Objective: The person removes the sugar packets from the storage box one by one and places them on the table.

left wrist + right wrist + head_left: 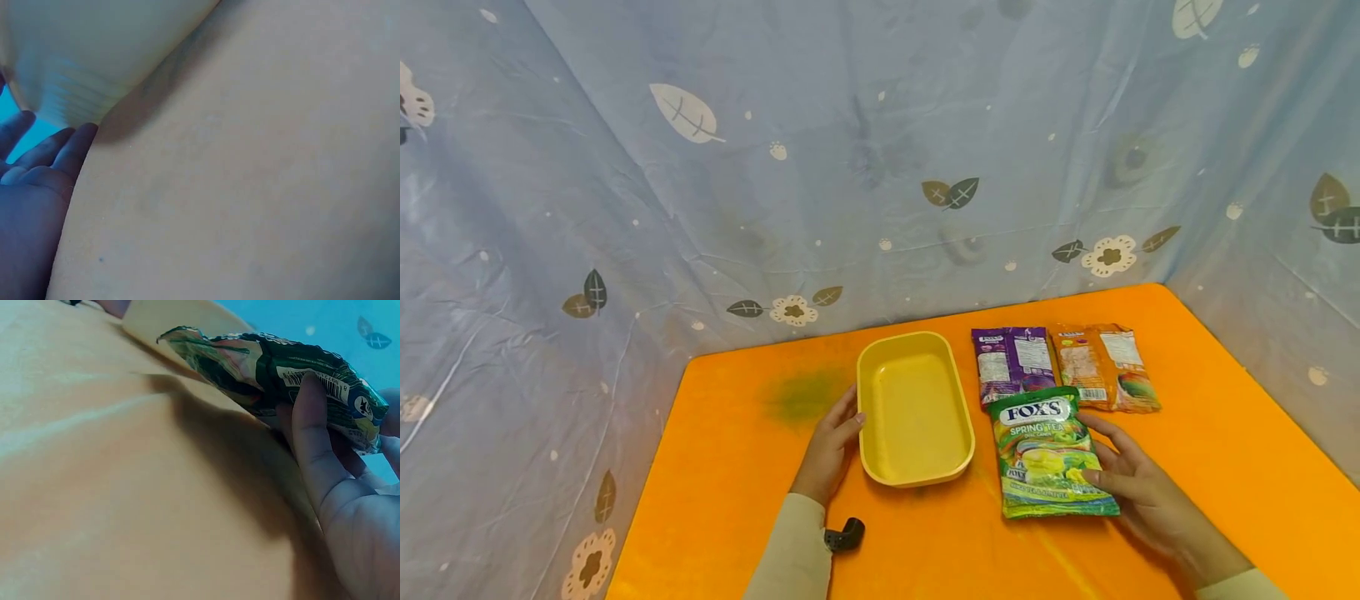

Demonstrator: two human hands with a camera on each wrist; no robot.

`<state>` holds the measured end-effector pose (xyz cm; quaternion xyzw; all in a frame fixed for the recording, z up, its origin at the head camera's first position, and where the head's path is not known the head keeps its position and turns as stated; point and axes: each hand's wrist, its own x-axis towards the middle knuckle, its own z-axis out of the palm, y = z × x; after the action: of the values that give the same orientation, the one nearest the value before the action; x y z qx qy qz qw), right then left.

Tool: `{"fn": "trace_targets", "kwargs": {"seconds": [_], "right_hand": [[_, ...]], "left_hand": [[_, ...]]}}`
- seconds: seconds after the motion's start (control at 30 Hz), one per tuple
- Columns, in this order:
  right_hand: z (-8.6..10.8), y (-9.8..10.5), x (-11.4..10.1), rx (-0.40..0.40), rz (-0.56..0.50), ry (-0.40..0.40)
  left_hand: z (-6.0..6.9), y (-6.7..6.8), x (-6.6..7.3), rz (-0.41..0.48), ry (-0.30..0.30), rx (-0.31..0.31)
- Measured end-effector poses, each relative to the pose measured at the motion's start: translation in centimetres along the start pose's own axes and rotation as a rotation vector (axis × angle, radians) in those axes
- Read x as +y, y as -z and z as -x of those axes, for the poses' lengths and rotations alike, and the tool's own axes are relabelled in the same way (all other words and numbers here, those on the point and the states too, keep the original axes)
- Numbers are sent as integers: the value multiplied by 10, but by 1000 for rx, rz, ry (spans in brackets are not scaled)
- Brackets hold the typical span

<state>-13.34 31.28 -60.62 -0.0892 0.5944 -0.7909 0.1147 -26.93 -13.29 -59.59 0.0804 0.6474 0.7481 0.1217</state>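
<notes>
A yellow rectangular plastic basin [917,408] with rounded corners has nothing in it. At its left side my left hand [831,446] holds it, thumb at the rim and fingers along the outer wall. In the left wrist view the fingertips touch the basin's pale underside [94,50]. My right hand [1138,492] grips a green Fox's Spring Tea candy bag [1045,458] by its right edge, front facing up. The right wrist view shows the candy bag [281,375] raised off the table, its shadow below and the thumb over its barcode.
Behind the green bag lie a purple candy bag [1015,358] and an orange candy bag [1105,367], side by side. The table has an orange cover [730,483]. Blue patterned curtains [850,167] enclose its back and sides. A black band [845,536] sits at the left wrist.
</notes>
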Motion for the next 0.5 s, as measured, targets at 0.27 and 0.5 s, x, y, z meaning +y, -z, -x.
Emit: {"fn": "trace_targets", "kwargs": {"seconds": [0.27,0.5], "right_hand": [[1,-5,8,-11,-48,-12],[2,-2,3,-88,-65,5]], "left_hand": [[0,0,-1,17,-4,-4],[0,0,-1,27,-7,-6]]}}
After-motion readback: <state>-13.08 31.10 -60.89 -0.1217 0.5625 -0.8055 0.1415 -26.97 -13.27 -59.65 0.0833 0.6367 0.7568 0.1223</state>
